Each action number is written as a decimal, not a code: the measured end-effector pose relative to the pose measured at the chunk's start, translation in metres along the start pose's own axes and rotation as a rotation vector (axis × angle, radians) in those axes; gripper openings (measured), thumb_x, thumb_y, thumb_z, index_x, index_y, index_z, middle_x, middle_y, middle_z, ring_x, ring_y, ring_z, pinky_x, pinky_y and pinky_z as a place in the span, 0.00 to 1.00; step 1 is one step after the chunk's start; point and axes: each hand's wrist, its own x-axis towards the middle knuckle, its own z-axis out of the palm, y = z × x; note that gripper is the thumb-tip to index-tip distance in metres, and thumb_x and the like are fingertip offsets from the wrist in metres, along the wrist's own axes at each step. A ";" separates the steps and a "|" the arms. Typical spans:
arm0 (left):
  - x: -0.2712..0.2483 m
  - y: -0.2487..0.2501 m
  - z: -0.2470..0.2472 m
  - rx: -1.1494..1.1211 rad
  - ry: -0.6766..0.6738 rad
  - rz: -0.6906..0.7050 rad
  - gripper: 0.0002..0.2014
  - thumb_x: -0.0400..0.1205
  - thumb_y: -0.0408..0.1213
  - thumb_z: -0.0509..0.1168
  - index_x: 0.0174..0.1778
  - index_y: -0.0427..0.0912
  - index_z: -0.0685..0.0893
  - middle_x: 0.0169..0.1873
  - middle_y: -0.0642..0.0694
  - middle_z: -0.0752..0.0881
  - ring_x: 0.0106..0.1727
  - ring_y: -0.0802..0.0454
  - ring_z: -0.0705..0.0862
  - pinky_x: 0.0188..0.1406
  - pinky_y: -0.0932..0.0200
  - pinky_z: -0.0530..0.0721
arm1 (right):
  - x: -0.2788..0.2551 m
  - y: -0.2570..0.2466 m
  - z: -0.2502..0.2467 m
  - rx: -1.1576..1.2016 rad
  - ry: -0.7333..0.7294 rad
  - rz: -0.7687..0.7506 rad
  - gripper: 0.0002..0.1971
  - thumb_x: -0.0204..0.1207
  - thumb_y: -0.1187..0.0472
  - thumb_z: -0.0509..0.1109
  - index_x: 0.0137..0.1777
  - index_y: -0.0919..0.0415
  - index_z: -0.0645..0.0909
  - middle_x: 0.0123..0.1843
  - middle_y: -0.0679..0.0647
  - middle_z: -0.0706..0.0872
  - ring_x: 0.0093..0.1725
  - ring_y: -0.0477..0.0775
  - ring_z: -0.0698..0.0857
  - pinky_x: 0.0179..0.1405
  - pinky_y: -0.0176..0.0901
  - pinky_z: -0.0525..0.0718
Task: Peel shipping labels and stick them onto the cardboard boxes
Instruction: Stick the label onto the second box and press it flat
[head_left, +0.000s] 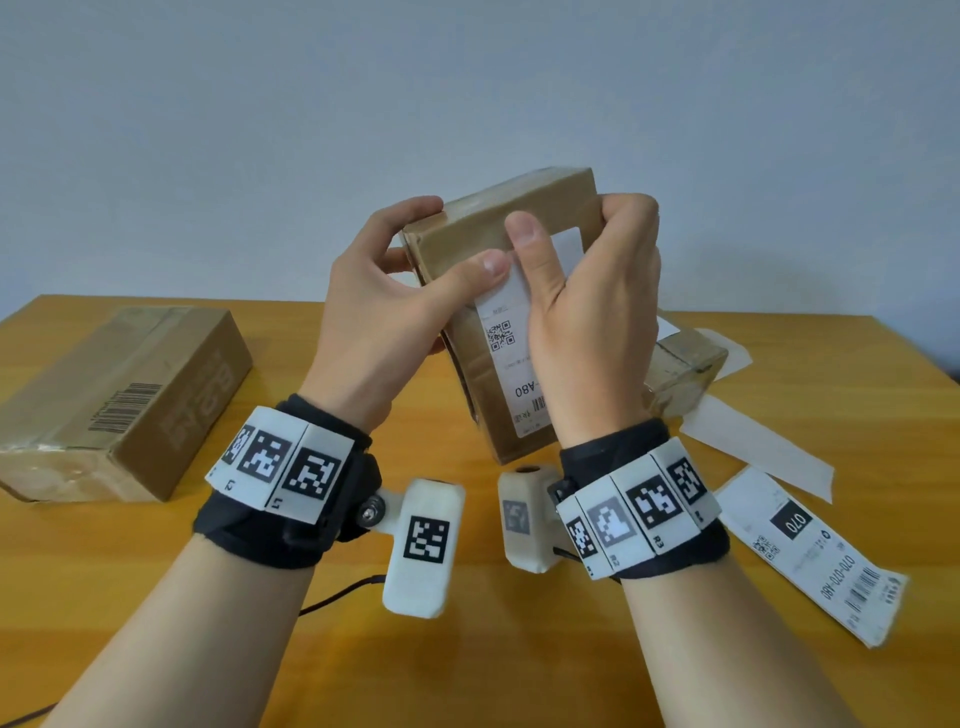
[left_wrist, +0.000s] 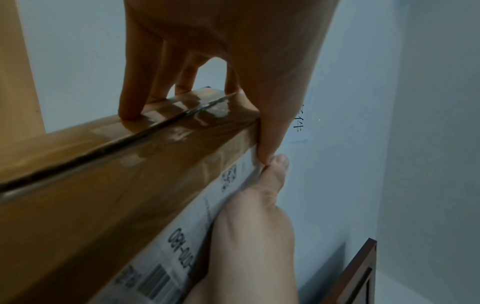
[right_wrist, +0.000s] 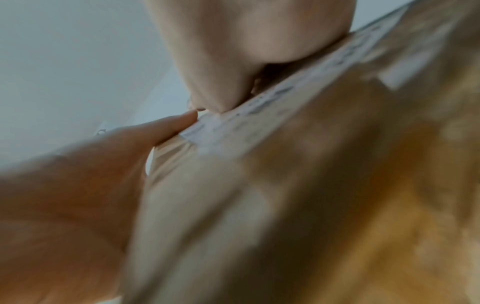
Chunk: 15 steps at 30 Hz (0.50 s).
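Observation:
I hold a small cardboard box (head_left: 467, 244) up above the table, tilted, with both hands. A white shipping label (head_left: 511, 358) with a QR code and "A80" lies on the side facing me. My left hand (head_left: 457, 236) grips the box's upper left end, fingers (left_wrist: 132, 82) on the taped face (left_wrist: 130, 174) and thumb on the label's top corner. My right hand (head_left: 571, 213) curls over the right edge, its thumb (left_wrist: 259, 205) pressing the label (left_wrist: 187, 236) beside the left thumb. The right wrist view is blurred and shows both thumbs meeting on the label (right_wrist: 233, 123).
A larger taped cardboard box (head_left: 124, 395) lies on the wooden table (head_left: 519, 649) at the left. Behind my right wrist sits another small box (head_left: 685, 364). Blank backing strips (head_left: 753, 441) and a printed label sheet (head_left: 810, 556) lie at the right. A black cable (head_left: 337, 597) runs under my left arm.

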 end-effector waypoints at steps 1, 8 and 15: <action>-0.001 0.000 0.000 -0.008 -0.008 0.018 0.33 0.70 0.52 0.83 0.73 0.57 0.83 0.62 0.45 0.88 0.54 0.50 0.95 0.43 0.46 0.96 | 0.001 0.001 -0.001 0.027 0.011 0.000 0.40 0.80 0.24 0.53 0.59 0.67 0.74 0.54 0.56 0.82 0.50 0.57 0.83 0.38 0.59 0.87; -0.003 -0.001 0.004 0.033 -0.065 0.155 0.33 0.71 0.47 0.86 0.72 0.56 0.85 0.61 0.50 0.87 0.54 0.48 0.94 0.44 0.53 0.94 | 0.010 0.010 -0.009 0.118 0.027 0.153 0.25 0.81 0.30 0.57 0.53 0.55 0.67 0.42 0.47 0.82 0.41 0.47 0.84 0.32 0.34 0.77; -0.005 -0.002 0.008 0.180 -0.058 0.328 0.37 0.67 0.59 0.83 0.73 0.58 0.84 0.68 0.49 0.86 0.68 0.63 0.85 0.68 0.54 0.89 | 0.019 0.017 -0.013 0.238 0.207 0.212 0.19 0.89 0.46 0.56 0.41 0.58 0.67 0.27 0.41 0.67 0.27 0.38 0.70 0.30 0.29 0.67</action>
